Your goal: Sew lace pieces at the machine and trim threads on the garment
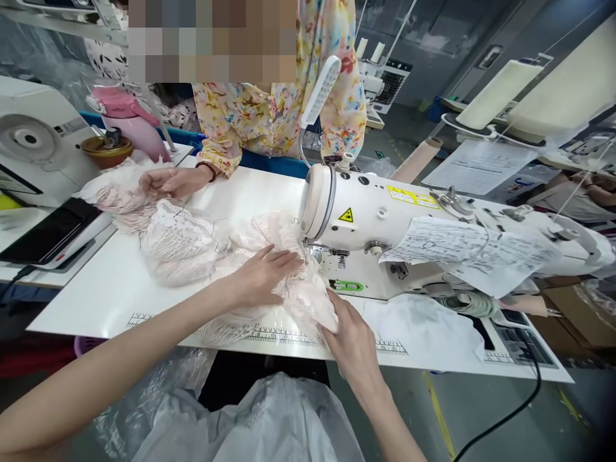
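Pale pink lace fabric [308, 301] lies bunched below the needle end of a white sewing machine [356, 205]. My left hand [264, 276] rests on the lace with its fingers stretched out flat, just left of the needle area. At the right edge of the fabric, my right hand [349, 324] pinches the cloth between thumb and fingers. More lace pieces [180, 240] run leftward over the table in a loose chain. The needle tip itself is too small to make out. Green-handled thread snips [346, 285] lie on the machine bed behind my right hand.
Across the table [86, 301] stands a co-worker, whose hand [178, 181] touches a lace heap [120, 196]. A phone [51, 231], a pink bottle [129, 122] and a brown bowl [106, 151] are at left. White cloth [423, 327] lies at right, beneath papers [433, 240] hanging off the machine.
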Tool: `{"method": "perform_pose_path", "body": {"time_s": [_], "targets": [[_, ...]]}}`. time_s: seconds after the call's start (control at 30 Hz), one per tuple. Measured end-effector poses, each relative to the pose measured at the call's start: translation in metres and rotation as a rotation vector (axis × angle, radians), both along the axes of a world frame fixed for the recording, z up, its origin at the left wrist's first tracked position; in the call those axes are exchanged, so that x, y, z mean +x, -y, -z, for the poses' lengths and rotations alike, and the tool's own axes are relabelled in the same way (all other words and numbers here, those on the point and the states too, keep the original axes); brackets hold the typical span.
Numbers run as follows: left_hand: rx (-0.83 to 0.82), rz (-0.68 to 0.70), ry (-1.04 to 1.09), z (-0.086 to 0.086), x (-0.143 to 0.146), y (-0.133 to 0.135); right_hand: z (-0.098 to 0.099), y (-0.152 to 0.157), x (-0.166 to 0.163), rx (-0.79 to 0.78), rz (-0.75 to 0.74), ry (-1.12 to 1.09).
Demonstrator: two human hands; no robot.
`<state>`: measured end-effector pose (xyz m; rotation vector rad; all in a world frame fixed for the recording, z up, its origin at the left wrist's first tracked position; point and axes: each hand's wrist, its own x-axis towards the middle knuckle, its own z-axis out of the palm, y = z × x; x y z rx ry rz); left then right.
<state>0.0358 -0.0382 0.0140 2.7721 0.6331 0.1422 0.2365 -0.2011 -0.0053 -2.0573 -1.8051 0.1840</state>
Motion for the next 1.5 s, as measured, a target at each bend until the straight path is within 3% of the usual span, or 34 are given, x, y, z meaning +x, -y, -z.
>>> {"method": "perform_pose_path", "body": {"time_s": [0.13,0.33,0.43,0.53,0.67,0.87,1.03,1.33,1.43,1.5], "targets": [[0.072,-0.112,0.09,-0.009,-0.016,0.021,-0.017,-0.014,-0.011,0.198,-0.104,-0.052],[0.103,-0.234,0.487,0.001,-0.023,0.034,-0.046,-0.049,-0.066,0.412,-0.246,0.212],[-0.035,-0.274,0.649,0.004,-0.021,0.025,-0.06,-0.063,-0.09,0.325,-0.255,0.261],[-0.153,-0.253,0.535,0.005,-0.018,0.016,-0.068,-0.066,-0.096,0.115,-0.204,0.2],[-0.028,-0.133,0.205,0.005,-0.011,0.009,-0.056,-0.052,-0.075,-0.073,-0.137,0.058],[0.169,0.061,-0.002,-0.003,0.011,0.0,-0.033,-0.042,-0.033,-0.017,-0.15,-0.159],[0.127,0.036,-0.097,-0.003,0.025,-0.005,-0.025,-0.053,-0.02,-0.037,-0.146,-0.183],[0.086,-0.082,-0.045,-0.012,0.019,-0.004,-0.032,-0.048,-0.031,-0.129,-0.267,-0.289],[-0.07,-0.179,0.191,-0.014,0.0,-0.007,-0.036,-0.041,-0.04,-0.055,-0.32,-0.367],[-0.258,-0.349,0.476,-0.013,-0.014,-0.013,-0.037,-0.036,-0.044,0.052,-0.333,-0.396]]}}
